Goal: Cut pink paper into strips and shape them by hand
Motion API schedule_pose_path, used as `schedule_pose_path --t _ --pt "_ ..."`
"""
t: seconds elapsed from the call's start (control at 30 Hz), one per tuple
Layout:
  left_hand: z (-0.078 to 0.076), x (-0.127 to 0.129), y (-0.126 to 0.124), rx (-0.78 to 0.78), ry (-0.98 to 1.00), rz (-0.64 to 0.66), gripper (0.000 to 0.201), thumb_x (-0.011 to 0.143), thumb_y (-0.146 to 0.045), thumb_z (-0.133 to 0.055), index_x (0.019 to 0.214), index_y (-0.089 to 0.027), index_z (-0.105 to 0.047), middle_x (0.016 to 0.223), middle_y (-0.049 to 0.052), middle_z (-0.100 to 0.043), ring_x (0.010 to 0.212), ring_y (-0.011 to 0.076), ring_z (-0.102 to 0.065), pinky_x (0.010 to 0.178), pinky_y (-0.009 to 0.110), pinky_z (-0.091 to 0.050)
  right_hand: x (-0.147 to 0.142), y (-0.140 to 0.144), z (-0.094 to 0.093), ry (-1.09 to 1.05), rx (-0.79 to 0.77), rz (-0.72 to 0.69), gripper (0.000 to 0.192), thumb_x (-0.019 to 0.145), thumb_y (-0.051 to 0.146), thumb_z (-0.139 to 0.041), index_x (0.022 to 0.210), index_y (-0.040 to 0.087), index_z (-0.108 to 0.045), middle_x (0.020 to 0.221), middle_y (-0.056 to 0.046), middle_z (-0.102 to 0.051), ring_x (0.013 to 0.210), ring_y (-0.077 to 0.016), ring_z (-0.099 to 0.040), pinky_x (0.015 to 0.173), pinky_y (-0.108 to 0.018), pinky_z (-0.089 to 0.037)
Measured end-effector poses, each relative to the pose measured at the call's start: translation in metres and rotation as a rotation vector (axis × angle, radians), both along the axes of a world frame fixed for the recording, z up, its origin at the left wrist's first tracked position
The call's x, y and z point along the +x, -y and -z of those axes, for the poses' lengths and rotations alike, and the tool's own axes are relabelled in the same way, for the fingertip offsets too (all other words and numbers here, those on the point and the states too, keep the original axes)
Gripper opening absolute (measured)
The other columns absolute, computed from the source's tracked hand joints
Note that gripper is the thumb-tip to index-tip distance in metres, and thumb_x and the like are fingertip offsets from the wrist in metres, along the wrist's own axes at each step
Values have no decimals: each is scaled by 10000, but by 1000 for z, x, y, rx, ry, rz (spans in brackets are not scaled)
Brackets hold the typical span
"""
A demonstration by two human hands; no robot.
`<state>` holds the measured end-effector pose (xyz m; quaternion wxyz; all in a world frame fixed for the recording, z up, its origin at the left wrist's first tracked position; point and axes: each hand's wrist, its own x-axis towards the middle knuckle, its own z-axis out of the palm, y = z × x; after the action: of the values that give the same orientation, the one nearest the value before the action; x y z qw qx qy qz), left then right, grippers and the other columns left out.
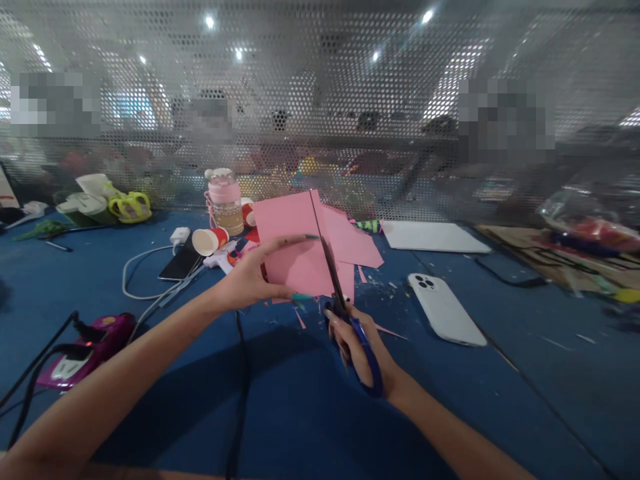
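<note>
Right hand (357, 347) nearest, fingers through blue scissors (345, 307), blades running up through pink paper (300, 253). Left hand (255, 280) pinches paper's left edge, sheet lifted off blue table (300, 413). Paper likely light, thin, floppy; best gripped close beside cut line. Right of paper: one white phone (445, 308). Left: one dark phone (179, 264), one paper cup (210, 240). Behind: one jar (225, 200).
</note>
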<state>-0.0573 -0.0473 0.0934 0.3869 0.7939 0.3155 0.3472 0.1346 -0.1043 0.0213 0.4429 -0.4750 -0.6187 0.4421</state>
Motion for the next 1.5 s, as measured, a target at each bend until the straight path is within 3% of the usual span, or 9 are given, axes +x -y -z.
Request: schedule_pose_path --t 0.27,0.5,0.73,1.0,1.5 --pt "5 -1 -1 36 4 -27 730 633 -283 -714 1286 -276 -387 1363 101 -399 982 273 -592 678 331 -573 -2 0 -2 -11 -16 18 255 808 439 -463 749 190 -471 467 73 -354 350 -72 -318 326 -202 -291" --pt "1 1 -1 119 5 -44 638 606 -279 -738 1192 -238 -488 1263 72 -509 1156 269 -475 923 385 -465 -1 0 -1 -5 -17 16 259 815 441 -459 748 191 -472 455 77 -348 343 -73 -320 327 -205 -286" --pt "1 2 0 73 -1 -46 671 604 -290 -736 1216 -227 -468 1296 89 -475 1080 273 -531 828 368 -514 0 -1 0 -11 -8 15 246 811 434 -459 756 194 -473 461 80 -350 341 -75 -325 331 -209 -289" --pt "1 4 3 131 -40 -35 662 621 -285 -727 1218 -201 -454 1277 89 -489 1170 267 -453 956 386 -409 1 -2 1 -24 24 19 277 808 448 -454 706 191 -458 442 80 -372 332 -73 -353 346 -208 -306" --pt "6 5 1 259 -116 -23 618 643 -232 -715 1187 -178 -426 1225 105 -504 1158 240 -449 972 391 -367 1 -3 0 -24 39 44 309 796 487 -455 702 193 -449 470 66 -394 370 -81 -371 357 -211 -326"
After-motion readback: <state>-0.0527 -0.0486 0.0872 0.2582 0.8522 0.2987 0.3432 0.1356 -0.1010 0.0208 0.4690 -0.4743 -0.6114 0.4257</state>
